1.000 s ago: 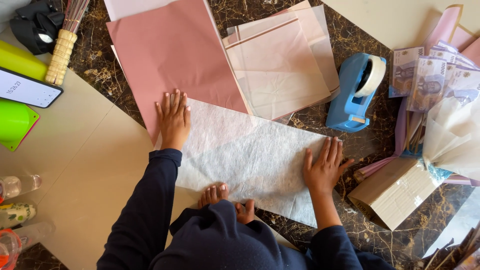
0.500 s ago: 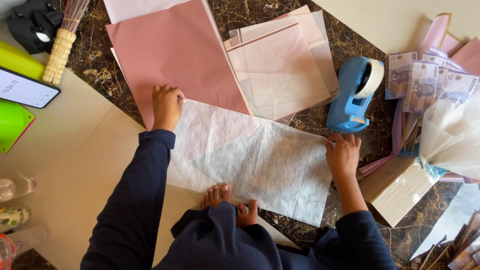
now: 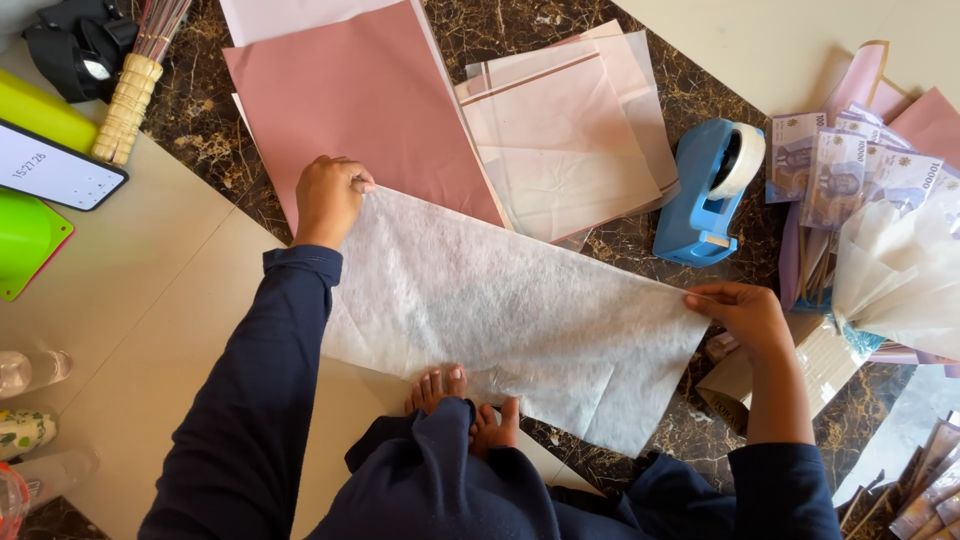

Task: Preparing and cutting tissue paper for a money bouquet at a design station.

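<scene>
White fibrous sheet [image 3: 500, 310]: lies flat at centre on the marble floor [image 3: 640, 245], spread wide between both hands, its near edge by the person's bare toes [image 3: 462, 400].

Left hand [image 3: 330, 198]: at the sheet's far-left corner, grip pressed together, pinching that corner.

Right hand [image 3: 742, 315]: at the sheet's right corner, fingers closed on the edge, pinching it.

Dusty-pink paper [image 3: 360, 105]: far of the white sheet, its near edge tucked under it, beside the left hand.

Pale translucent pink sheets [image 3: 570, 140]: stacked right of the dusty-pink paper, overlapping one another.

Blue tape dispenser [image 3: 708, 190]: right of the pale stack, just far of the right hand, holding a white roll.

Banknotes [image 3: 850, 170]: fanned at far right, above white wrapping [image 3: 900, 275].

Cardboard box [image 3: 820, 365]: right of the right hand, partly under the wrapping.

Phone [image 3: 55, 170], small broom [image 3: 135, 80], lime-green objects [image 3: 25, 235]: far left.

Beige board [image 3: 150, 330]: left, under the left sleeve.
</scene>
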